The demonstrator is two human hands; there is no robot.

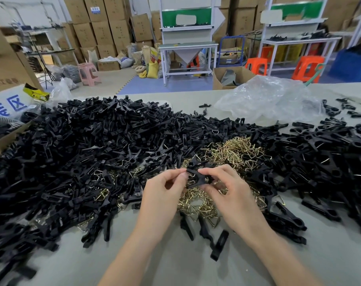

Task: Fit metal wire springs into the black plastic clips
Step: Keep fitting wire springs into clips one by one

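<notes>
Clip [196, 178] in fingers [215, 170]; "装区" sign [10, 106]

left hand [165, 189]: fingers curled, pinching | right hand [230, 191]: fingers curled, pinching

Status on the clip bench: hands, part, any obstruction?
Left hand and right hand both pinch one black clip, over the wire springs. Spring seating unclear. Nothing in the way.

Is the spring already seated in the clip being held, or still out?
Cannot tell. Left hand and right hand both pinch the black clip above the spring pile; fingers cover part of it.
</notes>
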